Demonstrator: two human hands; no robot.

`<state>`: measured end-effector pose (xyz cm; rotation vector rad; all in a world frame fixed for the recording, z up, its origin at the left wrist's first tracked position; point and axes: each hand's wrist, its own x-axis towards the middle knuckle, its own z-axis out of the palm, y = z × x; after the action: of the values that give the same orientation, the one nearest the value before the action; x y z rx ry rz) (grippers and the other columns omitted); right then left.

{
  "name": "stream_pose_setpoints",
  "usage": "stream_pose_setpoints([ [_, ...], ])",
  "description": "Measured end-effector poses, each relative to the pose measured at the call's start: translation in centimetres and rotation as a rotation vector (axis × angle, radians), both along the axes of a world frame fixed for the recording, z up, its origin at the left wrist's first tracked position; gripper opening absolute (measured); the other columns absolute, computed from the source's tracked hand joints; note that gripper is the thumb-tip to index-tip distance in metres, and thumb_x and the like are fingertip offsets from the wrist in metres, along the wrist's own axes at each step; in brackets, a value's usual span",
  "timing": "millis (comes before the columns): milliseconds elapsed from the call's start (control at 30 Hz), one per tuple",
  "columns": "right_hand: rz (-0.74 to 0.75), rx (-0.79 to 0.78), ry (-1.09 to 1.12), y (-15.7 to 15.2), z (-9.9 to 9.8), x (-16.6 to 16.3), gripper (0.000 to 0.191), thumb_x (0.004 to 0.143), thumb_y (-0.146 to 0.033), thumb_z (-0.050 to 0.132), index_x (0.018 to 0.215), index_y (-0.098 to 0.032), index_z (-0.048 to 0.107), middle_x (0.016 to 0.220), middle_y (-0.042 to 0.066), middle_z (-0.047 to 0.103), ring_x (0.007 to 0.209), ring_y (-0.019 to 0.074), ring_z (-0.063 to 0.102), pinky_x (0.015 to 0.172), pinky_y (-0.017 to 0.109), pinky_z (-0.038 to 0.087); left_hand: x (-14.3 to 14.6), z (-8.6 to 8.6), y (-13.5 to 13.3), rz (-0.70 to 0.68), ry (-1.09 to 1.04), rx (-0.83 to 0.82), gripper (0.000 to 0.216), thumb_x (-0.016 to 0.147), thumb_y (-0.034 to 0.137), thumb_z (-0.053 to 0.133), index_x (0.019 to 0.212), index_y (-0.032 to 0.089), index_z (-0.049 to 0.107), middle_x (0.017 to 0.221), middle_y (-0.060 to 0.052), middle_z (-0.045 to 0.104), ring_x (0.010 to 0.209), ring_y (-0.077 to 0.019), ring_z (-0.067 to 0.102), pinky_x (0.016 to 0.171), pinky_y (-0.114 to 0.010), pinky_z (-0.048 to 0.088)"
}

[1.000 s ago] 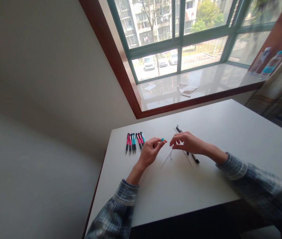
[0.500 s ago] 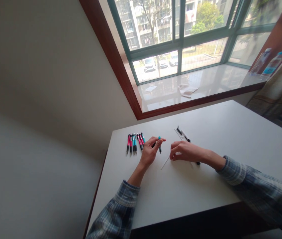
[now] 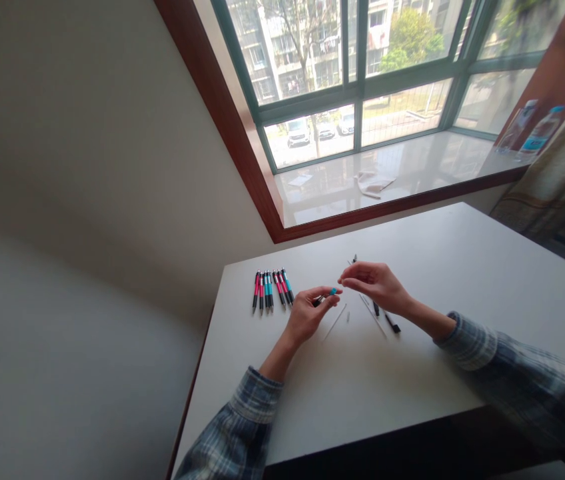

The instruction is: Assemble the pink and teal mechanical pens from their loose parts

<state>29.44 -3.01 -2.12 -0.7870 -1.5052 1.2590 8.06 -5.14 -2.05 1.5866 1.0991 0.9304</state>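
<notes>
My left hand is closed on a pen barrel whose teal end shows beyond the fingertips; its dark part is mostly covered by the fingers. Just right of that end, my right hand is raised, thumb and fingertips pinched together. Whatever sits in that pinch is too small to name. On the table below the hands lie a thin white refill, a tiny pale piece and another slim refill. A black pen part rests under my right wrist; other parts are partly hidden behind the right hand.
Several red and teal pens lie side by side at the left of the white table. Beyond the table's back edge is a window sill with a cloth and plastic bottles.
My right hand has lifted from the table, up beside the barrel's teal end, leaving the white refill and tiny piece uncovered. My left hand has shifted slightly right and tilted the barrel.
</notes>
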Motion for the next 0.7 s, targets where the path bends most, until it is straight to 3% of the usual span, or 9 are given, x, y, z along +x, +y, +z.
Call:
stream_pose_setpoints([
  [400, 0.113, -0.010, -0.042, -0.51, 0.07, -0.41, 0.025, 0.085, -0.041, 0.080, 0.092, -0.018, 0.078, 0.091, 0.005, 0.074, 0.083, 0.0178, 0.067, 0.071, 0.028, 0.051, 0.36, 0.34, -0.40, -0.055, -0.009, 0.007, 0.034, 0.085, 0.046, 0.078, 0.091, 0.013, 0.081, 0.085, -0.007, 0.076, 0.073, -0.0155, 0.065, 0.069, -0.025, 0.050],
  [700, 0.079, 0.120, -0.192, -0.32, 0.15, -0.04, 0.029, 0.091, -0.046, 0.074, 0.100, -0.020, 0.079, 0.096, 0.007, 0.076, 0.086, 0.0195, 0.069, 0.071, 0.030, 0.053, 0.20, -0.02, -0.15, -0.071, -0.036, 0.015, 0.036, 0.087, 0.047, 0.076, 0.100, 0.014, 0.081, 0.087, -0.007, 0.075, 0.078, -0.0164, 0.065, 0.071, -0.025, 0.051],
])
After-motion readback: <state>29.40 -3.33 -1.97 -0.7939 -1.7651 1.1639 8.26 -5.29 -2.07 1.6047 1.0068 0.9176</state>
